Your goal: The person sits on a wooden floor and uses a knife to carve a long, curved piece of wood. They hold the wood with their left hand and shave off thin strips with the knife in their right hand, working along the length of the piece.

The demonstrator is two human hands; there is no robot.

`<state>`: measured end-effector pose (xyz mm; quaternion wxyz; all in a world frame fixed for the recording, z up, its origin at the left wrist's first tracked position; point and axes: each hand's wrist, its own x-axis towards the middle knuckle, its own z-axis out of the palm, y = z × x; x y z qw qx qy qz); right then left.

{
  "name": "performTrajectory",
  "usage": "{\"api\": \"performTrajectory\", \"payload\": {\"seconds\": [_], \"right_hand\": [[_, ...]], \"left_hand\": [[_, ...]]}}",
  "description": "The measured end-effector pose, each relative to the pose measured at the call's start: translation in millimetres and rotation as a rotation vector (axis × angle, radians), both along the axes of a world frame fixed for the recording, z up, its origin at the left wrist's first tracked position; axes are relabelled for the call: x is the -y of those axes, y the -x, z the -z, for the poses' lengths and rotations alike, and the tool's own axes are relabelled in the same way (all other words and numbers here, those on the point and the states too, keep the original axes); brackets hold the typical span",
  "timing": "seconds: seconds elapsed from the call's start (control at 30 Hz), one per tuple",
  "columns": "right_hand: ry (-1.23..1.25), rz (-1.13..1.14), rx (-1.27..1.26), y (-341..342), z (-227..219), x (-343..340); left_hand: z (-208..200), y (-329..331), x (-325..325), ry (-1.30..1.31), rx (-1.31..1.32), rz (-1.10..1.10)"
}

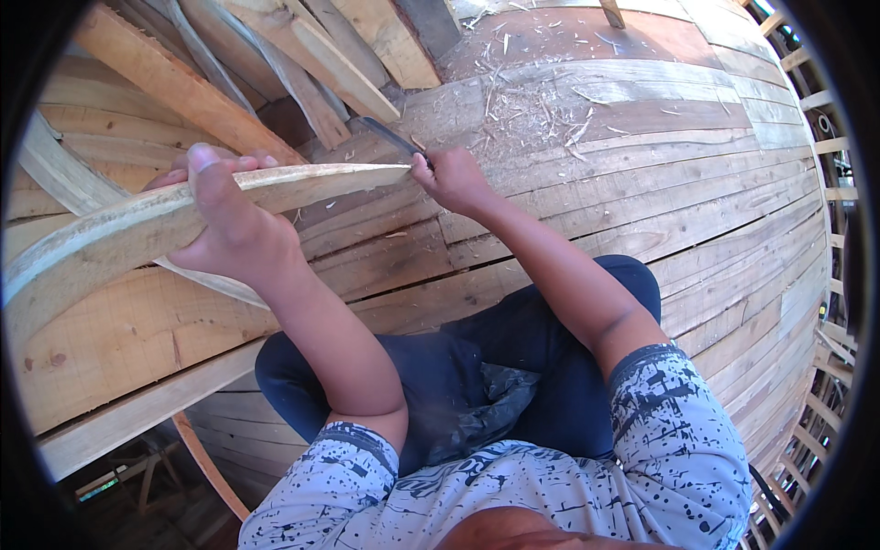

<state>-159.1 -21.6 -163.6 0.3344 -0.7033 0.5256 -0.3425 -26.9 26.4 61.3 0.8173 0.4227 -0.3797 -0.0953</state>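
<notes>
My left hand [240, 225] is closed around a long curved wooden plank [119, 231], thumb on top and the other fingers over its far side. The plank narrows to a point on the right. By that pointed end, my right hand [456, 181] is closed on a knife [389, 135]. Its dark, narrow blade slants up and left from the fist, on the far side of the tip; the handle is mostly hidden. I cannot tell whether the blade touches the wood.
Wood shavings [541, 101] are scattered over the plank floor [587, 211] ahead. Several boards and beams [174, 82] lean or lie at the upper left. A board edge [147, 403] borders a drop at the lower left. Slatted framing [830, 170] runs along the right.
</notes>
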Motion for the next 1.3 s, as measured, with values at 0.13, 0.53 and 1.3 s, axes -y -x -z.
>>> {"api": "performTrajectory", "payload": {"seconds": [0.13,0.53,1.3], "right_hand": [[0.018,0.032,0.019,-4,6,0],[0.049,0.056,0.158,-6,19,2],[0.128,0.013,0.226,-9,24,12]], "left_hand": [[0,1,0,0.003,0.0,0.005],[-3,13,2,-0.023,0.047,0.074],[2,-11,11,0.069,0.009,0.19]]}}
